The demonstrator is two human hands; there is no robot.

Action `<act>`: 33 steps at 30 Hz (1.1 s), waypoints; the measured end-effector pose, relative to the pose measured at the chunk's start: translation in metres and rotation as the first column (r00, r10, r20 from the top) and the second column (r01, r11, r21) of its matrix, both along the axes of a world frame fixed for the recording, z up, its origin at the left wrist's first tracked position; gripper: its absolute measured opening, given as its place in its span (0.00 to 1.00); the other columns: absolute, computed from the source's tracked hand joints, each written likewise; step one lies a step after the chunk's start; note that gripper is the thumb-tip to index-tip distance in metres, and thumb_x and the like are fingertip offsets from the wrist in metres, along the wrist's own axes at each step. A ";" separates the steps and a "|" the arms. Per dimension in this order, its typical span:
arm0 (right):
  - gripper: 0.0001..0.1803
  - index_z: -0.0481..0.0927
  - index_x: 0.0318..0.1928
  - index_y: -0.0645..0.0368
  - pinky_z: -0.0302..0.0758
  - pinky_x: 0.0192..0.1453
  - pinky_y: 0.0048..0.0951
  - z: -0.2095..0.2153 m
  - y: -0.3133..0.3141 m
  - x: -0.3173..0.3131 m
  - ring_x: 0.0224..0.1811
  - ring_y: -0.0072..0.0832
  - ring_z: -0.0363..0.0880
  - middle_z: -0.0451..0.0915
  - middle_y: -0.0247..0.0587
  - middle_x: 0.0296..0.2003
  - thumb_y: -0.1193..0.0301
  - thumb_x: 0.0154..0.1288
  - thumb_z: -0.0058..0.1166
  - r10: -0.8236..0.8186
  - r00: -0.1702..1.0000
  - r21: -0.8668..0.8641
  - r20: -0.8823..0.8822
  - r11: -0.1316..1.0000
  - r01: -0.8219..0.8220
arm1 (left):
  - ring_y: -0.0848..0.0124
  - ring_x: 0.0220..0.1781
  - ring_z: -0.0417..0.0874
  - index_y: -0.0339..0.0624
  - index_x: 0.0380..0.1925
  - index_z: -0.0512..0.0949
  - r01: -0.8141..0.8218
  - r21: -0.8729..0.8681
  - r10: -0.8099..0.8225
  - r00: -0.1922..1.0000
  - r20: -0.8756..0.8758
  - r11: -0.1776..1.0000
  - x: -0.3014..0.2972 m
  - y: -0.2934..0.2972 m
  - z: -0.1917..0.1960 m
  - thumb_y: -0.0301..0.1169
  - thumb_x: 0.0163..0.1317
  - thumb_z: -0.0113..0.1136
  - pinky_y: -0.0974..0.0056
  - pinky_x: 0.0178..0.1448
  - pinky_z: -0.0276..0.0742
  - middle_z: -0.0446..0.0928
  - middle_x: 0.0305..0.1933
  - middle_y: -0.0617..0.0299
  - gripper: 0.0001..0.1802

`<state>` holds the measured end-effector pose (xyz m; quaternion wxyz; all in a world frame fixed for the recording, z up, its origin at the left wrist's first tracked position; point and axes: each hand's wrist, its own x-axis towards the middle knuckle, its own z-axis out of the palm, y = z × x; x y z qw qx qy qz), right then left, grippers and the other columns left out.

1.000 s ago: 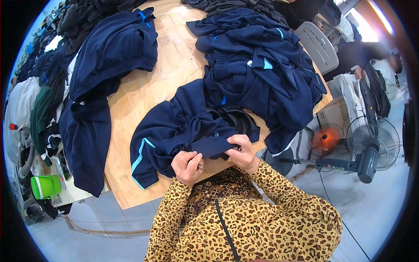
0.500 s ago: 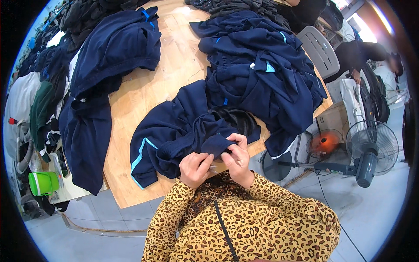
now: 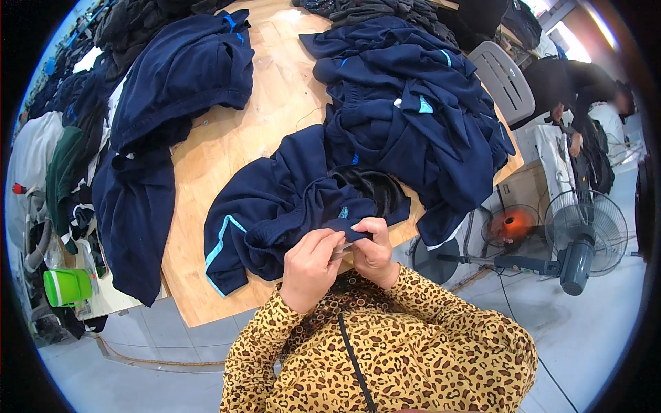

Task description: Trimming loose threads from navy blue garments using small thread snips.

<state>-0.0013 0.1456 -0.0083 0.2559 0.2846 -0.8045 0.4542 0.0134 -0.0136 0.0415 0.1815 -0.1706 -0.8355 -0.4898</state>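
Note:
A navy garment [image 3: 275, 179] with light blue piping and a gathered band lies across the table's near edge. My right hand [image 3: 375, 253] is closed, pinching a folded edge of that garment between thumb and fingers. Close beside it, my left hand [image 3: 313, 265] is also closed, its fingers bent around a thin, pale, shiny object [image 3: 341, 250] whose kind I cannot make out. The object's tip reaches the cloth near my right fingers. Some dark, glossy lining shows just beyond my hands.
On the wooden table [image 3: 206, 199], a navy garment pile [image 3: 413, 117] lies right and more navy garments [image 3: 186, 76] hang over the left side. A green bucket [image 3: 67, 288] stands left. Right are a grey chair [image 3: 502, 79], a standing fan [image 3: 585, 241], a glowing heater [image 3: 511, 224] and a bending person [image 3: 571, 86].
My left hand has turned and moved slightly right and up, so the pale object shows more. My right hand has shifted a little downward, still pinching the cloth. The far person's hand has lowered.

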 end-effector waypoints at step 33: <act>0.11 0.80 0.31 0.65 0.72 0.42 0.30 -0.003 -0.001 -0.002 0.41 0.38 0.73 0.73 0.44 0.39 0.87 0.44 0.58 0.032 0.985 -0.024 0.167 0.999 -0.028 | 0.71 0.23 0.75 0.36 0.28 0.77 0.080 0.162 -0.102 0.986 0.135 0.984 -0.017 -0.007 -0.009 0.20 0.50 0.63 0.69 0.27 0.72 0.76 0.29 0.60 0.05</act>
